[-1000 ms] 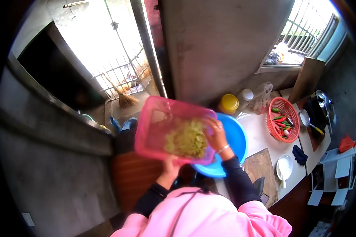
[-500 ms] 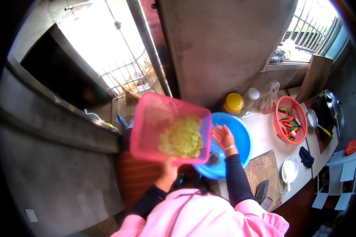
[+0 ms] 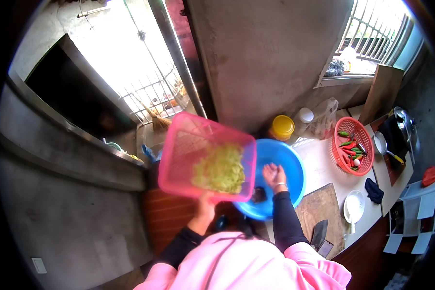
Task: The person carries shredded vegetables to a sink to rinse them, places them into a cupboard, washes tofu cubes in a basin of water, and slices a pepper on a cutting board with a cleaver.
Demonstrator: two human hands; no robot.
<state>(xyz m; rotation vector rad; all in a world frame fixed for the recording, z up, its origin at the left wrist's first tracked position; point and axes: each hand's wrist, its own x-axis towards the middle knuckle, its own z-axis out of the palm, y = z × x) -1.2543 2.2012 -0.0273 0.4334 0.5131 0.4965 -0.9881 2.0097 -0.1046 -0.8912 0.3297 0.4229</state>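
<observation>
My left hand (image 3: 205, 207) grips the near rim of a pink plastic basket (image 3: 176, 159), tilted towards the blue basin. Pale green chopped vegetable (image 3: 221, 169) lies heaped in the basket's right part. My right hand (image 3: 275, 176) is open over the blue basin (image 3: 295, 169), palm up, holding nothing. A dark lump (image 3: 259, 194) sits in the basin near the basket's corner; its kind is unclear. The basket covers part of the basin's left side.
A red basket (image 3: 340, 162) of peppers, a cutting board (image 3: 319, 205) with a cleaver (image 3: 319, 233) and phone (image 3: 325, 248), and a white bowl (image 3: 354, 203) stand on the right counter. A yellow-lidded tub (image 3: 282, 126) and white-lidded jar (image 3: 305, 115) stand behind the basin.
My right hand has drawn slightly back towards me over the basin, away from the far side. The pink basket stays in my left hand at nearly the same place and tilt.
</observation>
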